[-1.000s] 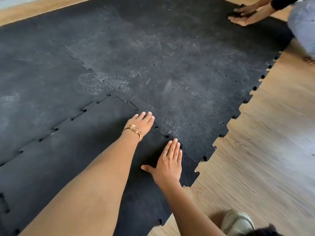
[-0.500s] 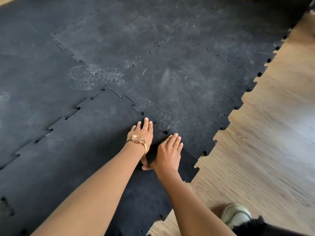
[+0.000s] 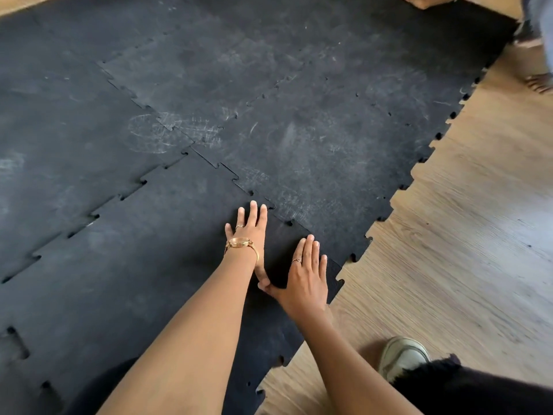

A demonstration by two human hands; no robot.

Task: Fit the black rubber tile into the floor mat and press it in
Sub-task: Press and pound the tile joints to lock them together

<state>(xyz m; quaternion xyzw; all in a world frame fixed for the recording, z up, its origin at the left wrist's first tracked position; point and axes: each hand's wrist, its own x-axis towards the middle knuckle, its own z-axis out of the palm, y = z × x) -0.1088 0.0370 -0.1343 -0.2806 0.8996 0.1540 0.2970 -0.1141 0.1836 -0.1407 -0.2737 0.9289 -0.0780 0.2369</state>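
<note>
A black rubber tile (image 3: 143, 265) with jigsaw edges lies at the near side of the black floor mat (image 3: 299, 100). Its far edge meets a scuffed mat tile (image 3: 323, 163) along a toothed seam, where small gaps show between some teeth. My left hand (image 3: 250, 232), wearing a gold watch, lies flat on the tile with its fingertips at the seam. My right hand (image 3: 306, 274) lies flat beside it, nearer the tile's right corner. Both palms are down, fingers spread, thumbs touching. Neither hand holds anything.
Wood-look floor (image 3: 463, 250) runs along the mat's right edge. My shoe (image 3: 402, 356) stands on it at the bottom right. Another person's hand (image 3: 419, 0) rests on the mat's far corner, and their bare foot (image 3: 540, 82) is on the floor at the right.
My hands drew close together half a second ago, then the right hand slid right along the seam. The view shifted, bringing the other person's foot back into sight.
</note>
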